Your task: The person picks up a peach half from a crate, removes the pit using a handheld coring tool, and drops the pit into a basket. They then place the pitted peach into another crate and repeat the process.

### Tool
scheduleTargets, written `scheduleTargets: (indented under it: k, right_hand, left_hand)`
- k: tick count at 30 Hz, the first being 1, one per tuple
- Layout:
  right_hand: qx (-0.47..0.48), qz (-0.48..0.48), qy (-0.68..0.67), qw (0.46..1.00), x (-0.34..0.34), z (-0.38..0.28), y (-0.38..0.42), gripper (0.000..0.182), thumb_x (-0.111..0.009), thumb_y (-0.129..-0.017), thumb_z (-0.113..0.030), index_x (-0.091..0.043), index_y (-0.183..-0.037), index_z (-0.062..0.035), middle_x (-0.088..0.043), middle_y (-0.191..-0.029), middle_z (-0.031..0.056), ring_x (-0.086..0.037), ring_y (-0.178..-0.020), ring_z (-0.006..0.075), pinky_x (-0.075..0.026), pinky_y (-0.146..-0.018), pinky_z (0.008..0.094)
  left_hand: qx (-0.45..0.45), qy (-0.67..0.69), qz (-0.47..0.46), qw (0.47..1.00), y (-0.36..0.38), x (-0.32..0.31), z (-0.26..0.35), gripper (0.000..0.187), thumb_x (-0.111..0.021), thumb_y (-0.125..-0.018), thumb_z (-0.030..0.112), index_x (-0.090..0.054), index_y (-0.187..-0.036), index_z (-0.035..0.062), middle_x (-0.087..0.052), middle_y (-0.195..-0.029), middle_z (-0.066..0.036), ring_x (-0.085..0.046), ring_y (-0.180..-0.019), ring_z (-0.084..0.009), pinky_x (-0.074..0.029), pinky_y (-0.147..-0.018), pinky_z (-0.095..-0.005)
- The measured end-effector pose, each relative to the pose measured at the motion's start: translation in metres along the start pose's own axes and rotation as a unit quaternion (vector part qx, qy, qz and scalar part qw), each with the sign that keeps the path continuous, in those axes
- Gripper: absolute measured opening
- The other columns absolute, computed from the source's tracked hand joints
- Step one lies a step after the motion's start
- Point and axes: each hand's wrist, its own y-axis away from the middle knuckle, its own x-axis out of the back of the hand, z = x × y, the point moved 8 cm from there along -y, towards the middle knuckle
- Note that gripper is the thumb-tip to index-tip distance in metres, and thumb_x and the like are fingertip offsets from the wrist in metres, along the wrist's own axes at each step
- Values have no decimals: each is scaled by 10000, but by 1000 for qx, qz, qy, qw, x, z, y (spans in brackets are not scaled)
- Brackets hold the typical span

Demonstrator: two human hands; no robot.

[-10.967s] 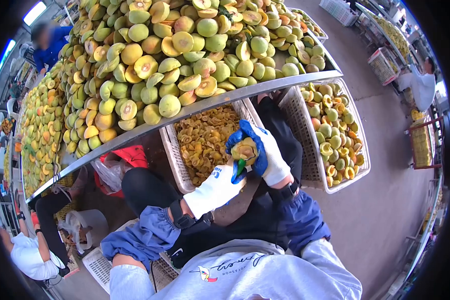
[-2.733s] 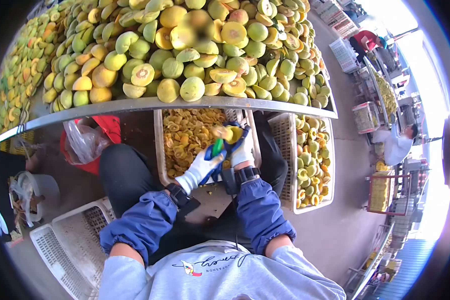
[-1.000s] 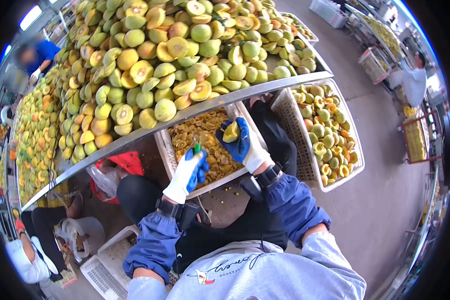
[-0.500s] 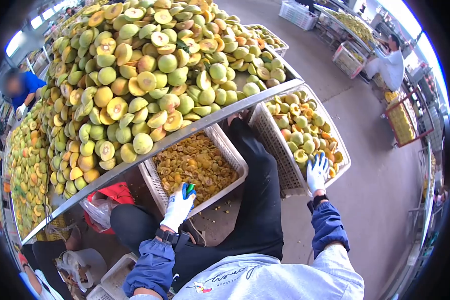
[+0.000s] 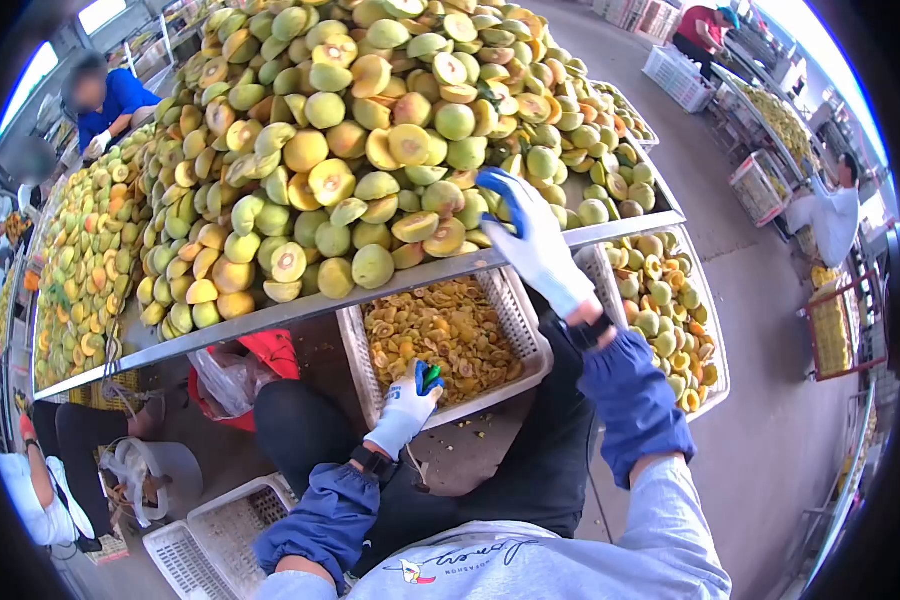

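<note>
My left hand [image 5: 410, 405], in a white and blue glove, is closed round a small green-handled tool [image 5: 429, 378] above the near edge of a white crate of orange-yellow scraps [image 5: 440, 340]. My right hand [image 5: 530, 230], gloved the same way, reaches over the metal table rim [image 5: 370, 284] with fingers apart at the heap of halved green-yellow fruit [image 5: 370, 150]. Nothing shows in its grasp. To its right, partly behind my forearm, stands a crate of fruit halves [image 5: 665, 310].
A red bag [image 5: 255, 375] and a white bucket [image 5: 170, 475] lie under the table at the left, near an empty crate [image 5: 235, 525]. A co-worker in blue [image 5: 115, 100] is across the table; another in a light top [image 5: 830, 215] sits far right.
My right hand has moved from the right-hand crate up and left to the heap. My left hand still grips the green tool. The camera view has shifted.
</note>
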Motion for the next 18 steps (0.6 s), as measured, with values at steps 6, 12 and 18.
scheduleTargets:
  k: [6,12,18]
  right_hand:
    - [-70,-156,120,978,-70,15,-40,451,-666,-743,-261,-497,-1127,-94,-618,-1037,130,-578,-1026,333,-435,-861,461]
    - [-127,-94,-195,968,-47,28,-35,509,-659,-807,-165,-486,-1276,-71,-591,-1159,105,-568,-1096,224,-444,-940,359]
    - [-260,-37,-403,877,0,16,22,477,-506,-975,-295,-440,-1385,-60,-549,-1274,82,-558,-1147,213,-480,-956,389]
  left_hand:
    - [-54,95,21,994,4,8,10,364,-681,-854,147,-516,-1153,21,-689,-1064,-141,-675,-976,-291,-526,-811,-374]
    - [-42,56,27,997,3,13,28,354,-676,-843,189,-542,-1125,21,-677,-992,-196,-655,-935,-371,-508,-793,-425]
    - [-30,300,-13,954,19,16,55,233,-567,-928,49,-538,-1158,36,-637,-887,-21,-558,-681,-59,-474,-557,-223]
